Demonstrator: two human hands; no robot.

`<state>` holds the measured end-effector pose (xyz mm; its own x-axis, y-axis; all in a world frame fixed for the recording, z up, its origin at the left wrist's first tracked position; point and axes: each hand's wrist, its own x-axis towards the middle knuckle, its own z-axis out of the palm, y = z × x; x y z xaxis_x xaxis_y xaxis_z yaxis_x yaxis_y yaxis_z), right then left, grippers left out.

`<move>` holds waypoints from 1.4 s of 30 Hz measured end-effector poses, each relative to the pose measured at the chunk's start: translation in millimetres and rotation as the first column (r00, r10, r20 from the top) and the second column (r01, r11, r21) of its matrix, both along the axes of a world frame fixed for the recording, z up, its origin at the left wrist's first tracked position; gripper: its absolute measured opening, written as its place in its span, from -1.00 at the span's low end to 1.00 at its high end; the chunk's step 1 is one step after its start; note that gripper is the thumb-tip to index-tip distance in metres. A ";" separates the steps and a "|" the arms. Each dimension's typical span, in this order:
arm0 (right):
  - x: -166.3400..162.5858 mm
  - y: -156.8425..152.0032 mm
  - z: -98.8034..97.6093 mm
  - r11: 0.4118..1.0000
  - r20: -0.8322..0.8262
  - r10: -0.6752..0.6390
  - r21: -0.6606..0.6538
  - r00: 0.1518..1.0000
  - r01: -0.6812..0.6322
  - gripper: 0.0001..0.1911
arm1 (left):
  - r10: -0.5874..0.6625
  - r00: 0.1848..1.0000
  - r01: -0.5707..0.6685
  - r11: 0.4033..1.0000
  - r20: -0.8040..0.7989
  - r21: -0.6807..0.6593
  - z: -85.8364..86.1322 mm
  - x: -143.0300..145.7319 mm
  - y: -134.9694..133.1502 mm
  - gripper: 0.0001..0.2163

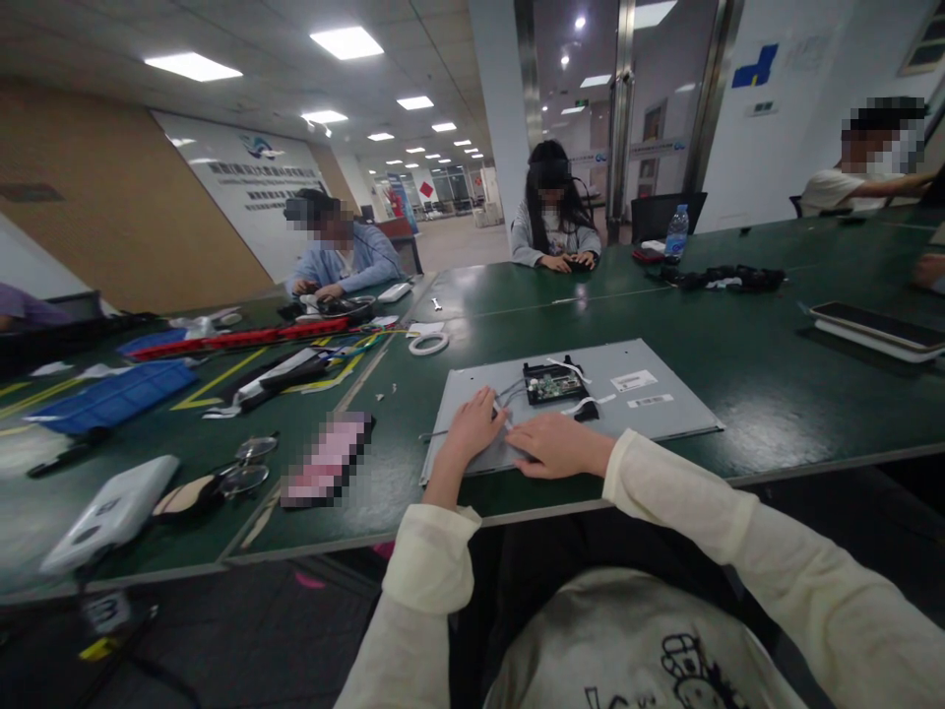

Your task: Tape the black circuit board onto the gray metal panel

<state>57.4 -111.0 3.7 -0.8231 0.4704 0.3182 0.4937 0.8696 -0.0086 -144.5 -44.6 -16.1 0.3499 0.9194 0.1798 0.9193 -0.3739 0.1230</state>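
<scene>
A flat grey metal panel [650, 418] lies face down on the green table [775, 374] in front of me. A small green circuit board [552, 384] sits on its middle, with thin wires [511, 386] running left from it. My left hand [472, 425] rests on the panel's near left part, fingers curled round the wires. My right hand [557, 445] lies flat beside it, fingers stretched left and pressing on the panel. White stickers [633, 380] sit to the right of the board.
A roll of white tape [429, 344], a blurred pink item [327, 459], glasses [247, 465] and a white device [110, 512] lie to my left. A blue tray [114, 394] stands farther left. A tablet [878, 327] lies at right. Three other people sit along the far side.
</scene>
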 end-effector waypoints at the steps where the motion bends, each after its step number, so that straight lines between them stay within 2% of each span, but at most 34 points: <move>1: 0.6 0.5 -0.4 1.000 -0.009 0.012 -0.003 1.000 -0.012 -0.63 | 0.001 1.000 -0.001 1.000 0.006 0.008 0.1 0.0 -0.2 -0.60; 7: 3.1 5.3 -6.5 0.996 -0.099 0.085 -0.002 0.991 -0.085 -0.54 | 0.007 1.000 -0.008 0.998 0.012 0.056 -1.2 -0.6 -2.5 -0.62; 15: 3.8 12.1 -11.3 0.985 -0.234 0.088 -0.126 0.968 -0.120 -0.52 | 0.010 1.000 -0.009 0.996 -0.012 0.089 0.7 -0.1 -7.6 -0.60; 19: 5.3 13.9 -10.6 0.971 -0.228 0.147 -0.150 0.963 -0.184 -0.51 | 0.021 0.999 -0.025 0.994 0.035 0.109 0.5 -0.9 -8.9 -0.59; 24: 6.1 15.5 -11.7 0.974 -0.183 0.130 -0.158 0.975 -0.159 -0.49 | 0.091 0.984 -0.120 0.973 0.152 0.197 1.8 -3.5 -5.2 -0.59; 29: 4.9 29.7 -16.1 0.989 -0.082 0.021 -0.145 0.996 -0.033 -0.51 | 0.088 0.956 -0.179 0.932 0.281 0.316 5.4 -5.8 -3.3 -0.58; 33: 11.2 59.3 -21.6 0.972 -0.030 -0.159 -0.178 0.987 0.151 -0.50 | 0.101 0.946 -0.201 0.929 0.307 0.312 8.0 -5.7 -7.5 -0.57; 38: 36.6 106.1 -30.8 0.884 0.027 -0.421 -0.213 0.906 0.417 -0.49 | 0.084 0.954 -0.167 0.947 0.289 0.275 8.3 -5.1 -11.0 -0.59; 42: 64.1 133.7 -39.8 0.774 0.052 -0.601 -0.210 0.797 0.597 -0.49 | 0.078 0.960 -0.145 0.960 0.268 0.240 4.8 -6.0 -9.3 -0.59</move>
<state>121.5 22.7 -36.2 -0.3480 0.9221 0.1693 0.9122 0.3747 -0.1657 -150.5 -53.9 -11.3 0.1601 0.8615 0.4819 0.9073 -0.3208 0.2719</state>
